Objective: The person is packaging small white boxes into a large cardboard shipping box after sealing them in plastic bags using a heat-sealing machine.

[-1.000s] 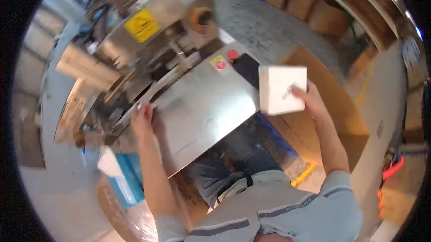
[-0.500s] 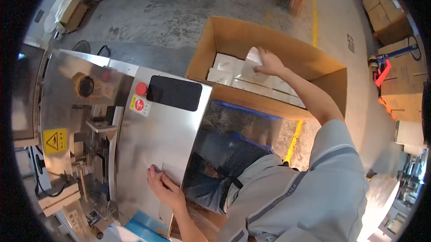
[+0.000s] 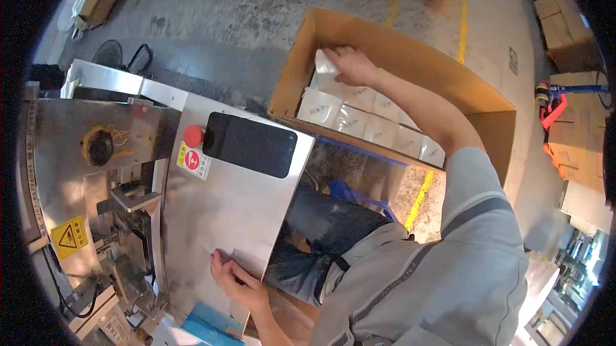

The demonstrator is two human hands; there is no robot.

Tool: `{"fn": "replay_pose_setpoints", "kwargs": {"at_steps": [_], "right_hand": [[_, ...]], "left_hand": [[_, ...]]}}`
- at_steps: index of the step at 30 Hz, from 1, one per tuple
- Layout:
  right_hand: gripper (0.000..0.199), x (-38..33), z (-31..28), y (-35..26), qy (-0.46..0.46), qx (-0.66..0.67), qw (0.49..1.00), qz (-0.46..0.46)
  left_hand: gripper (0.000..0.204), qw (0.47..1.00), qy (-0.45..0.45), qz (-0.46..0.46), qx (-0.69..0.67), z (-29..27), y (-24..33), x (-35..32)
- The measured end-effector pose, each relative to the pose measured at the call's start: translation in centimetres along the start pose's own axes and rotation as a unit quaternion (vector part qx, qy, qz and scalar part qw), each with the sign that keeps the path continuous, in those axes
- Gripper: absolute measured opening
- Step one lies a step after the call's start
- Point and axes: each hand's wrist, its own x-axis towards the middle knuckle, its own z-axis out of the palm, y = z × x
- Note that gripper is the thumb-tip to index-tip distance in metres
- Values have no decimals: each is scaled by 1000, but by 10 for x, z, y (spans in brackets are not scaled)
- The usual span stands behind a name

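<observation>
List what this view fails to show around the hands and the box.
- Head view: right hand covers most of the white pack; grip unclear.
- Box floor: hidden by packs and forearm.
- Left hand palm: pressed on the steel panel, unseen.
- Pack print: too small.

The right hand (image 3: 351, 67) covered part of a white box (image 3: 325, 63) inside the cardboard carton (image 3: 449, 83); its grip stayed unclear.
</observation>
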Motion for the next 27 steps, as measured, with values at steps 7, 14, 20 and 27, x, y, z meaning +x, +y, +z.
{"fn": "replay_pose_setpoints", "kwargs": {"at_steps": [7, 14, 20, 27], "right_hand": [[96, -17, 35, 6, 120, 290, 929, 197], [87, -38, 70, 19, 176, 394, 868, 245], [66, -55, 84, 8, 207, 634, 661, 344], [47, -12, 175, 43, -100, 648, 649, 387]], "left_hand": [[8, 1000, -3, -9, -22, 3, -7, -5], [8, 1000, -7, -13, -9, 3, -9, -6], [9, 1000, -4, -4, 7, 2, -8, -4], [9, 1000, -3, -10, -7, 4, -6, 0]]}}
